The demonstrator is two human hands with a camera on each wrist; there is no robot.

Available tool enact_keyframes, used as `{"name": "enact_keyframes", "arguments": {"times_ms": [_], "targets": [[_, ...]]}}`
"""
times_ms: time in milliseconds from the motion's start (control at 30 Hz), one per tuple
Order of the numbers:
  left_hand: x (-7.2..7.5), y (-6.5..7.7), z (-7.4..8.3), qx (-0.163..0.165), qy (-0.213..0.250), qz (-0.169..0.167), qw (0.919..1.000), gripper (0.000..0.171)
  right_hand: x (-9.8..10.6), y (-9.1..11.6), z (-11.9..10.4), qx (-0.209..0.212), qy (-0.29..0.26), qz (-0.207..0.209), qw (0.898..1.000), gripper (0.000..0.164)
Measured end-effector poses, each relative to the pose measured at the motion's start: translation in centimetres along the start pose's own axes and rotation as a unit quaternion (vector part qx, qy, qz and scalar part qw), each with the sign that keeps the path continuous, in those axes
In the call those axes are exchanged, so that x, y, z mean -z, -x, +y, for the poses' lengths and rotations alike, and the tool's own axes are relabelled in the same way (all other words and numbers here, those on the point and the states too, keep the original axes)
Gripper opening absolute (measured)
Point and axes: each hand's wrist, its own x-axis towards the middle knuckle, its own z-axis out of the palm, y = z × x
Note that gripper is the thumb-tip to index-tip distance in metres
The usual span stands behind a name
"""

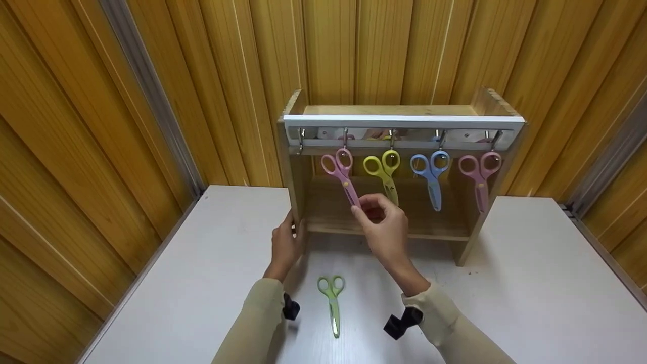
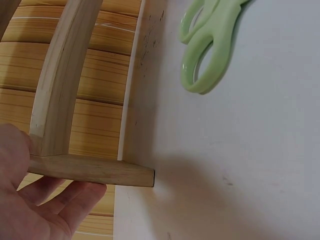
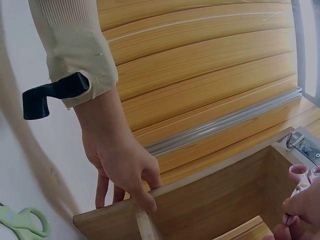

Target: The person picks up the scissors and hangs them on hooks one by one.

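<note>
My right hand (image 1: 385,228) pinches the blade end of pink scissors (image 1: 345,184), whose right handle loop is at the second hook from the left. My left hand (image 1: 286,246) grips the lower left side panel of a wooden shelf (image 1: 384,233); in the left wrist view its fingers (image 2: 75,205) curl behind the panel. Yellow scissors (image 1: 385,174), blue scissors (image 1: 431,174) and a second pair of pink scissors (image 1: 480,177) hang to the right. Green scissors (image 1: 333,306) lie on the white table between my forearms, blades toward me.
A metal hook rail (image 1: 404,120) runs across the shelf's upper front. Its leftmost hook (image 1: 301,141) is bare. The white table (image 1: 227,242) stretches around the shelf, with wood-panelled walls (image 1: 328,50) behind and beside it.
</note>
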Motion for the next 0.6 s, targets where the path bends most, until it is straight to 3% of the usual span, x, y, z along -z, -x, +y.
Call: {"name": "enact_keyframes", "arguments": {"times_ms": [600], "targets": [[0.1, 0.1, 0.0, -0.002, 0.005, -0.003, 1.0000, 0.044, -0.9, -0.8, 1.5, -0.002, 0.022, -0.004, 1.000, 0.015]]}}
